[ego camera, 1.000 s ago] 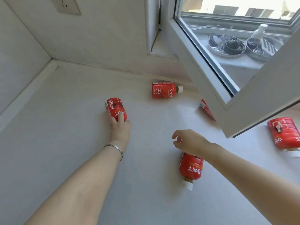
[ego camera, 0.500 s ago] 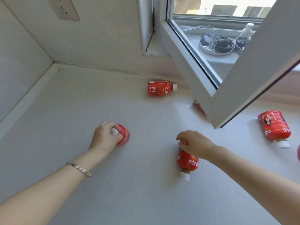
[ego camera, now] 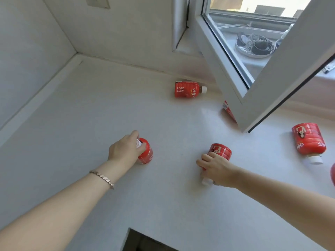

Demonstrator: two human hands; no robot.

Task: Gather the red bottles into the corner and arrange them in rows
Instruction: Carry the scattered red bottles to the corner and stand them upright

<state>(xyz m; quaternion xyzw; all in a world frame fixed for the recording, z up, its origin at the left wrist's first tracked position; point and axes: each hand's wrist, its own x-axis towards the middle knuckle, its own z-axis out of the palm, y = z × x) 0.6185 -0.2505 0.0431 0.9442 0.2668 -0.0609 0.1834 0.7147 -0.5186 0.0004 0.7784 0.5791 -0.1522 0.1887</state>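
Observation:
Several red bottles with white caps are scattered on a white counter (ego camera: 90,115). My left hand (ego camera: 125,151) grips one bottle (ego camera: 146,153) by its cap end and holds it upright on the counter. My right hand (ego camera: 217,169) is closed over a second bottle (ego camera: 220,151) that lies on its side, cap toward me. A third bottle (ego camera: 186,89) lies near the back wall. A fourth bottle (ego camera: 308,141) lies at the right. Another bottle (ego camera: 227,110) is mostly hidden under the window sash. The far-left corner (ego camera: 77,55) holds nothing.
An open window sash (ego camera: 262,91) juts over the counter's right side. A red object (ego camera: 333,175) shows at the right edge. A dark cutout (ego camera: 143,240) opens in the counter's near edge. A wall socket (ego camera: 97,1) sits above the corner.
My left hand stood its bottle upright and now holds it by the top. My right hand came down onto the lying bottle and closed over it. The view shifted left.

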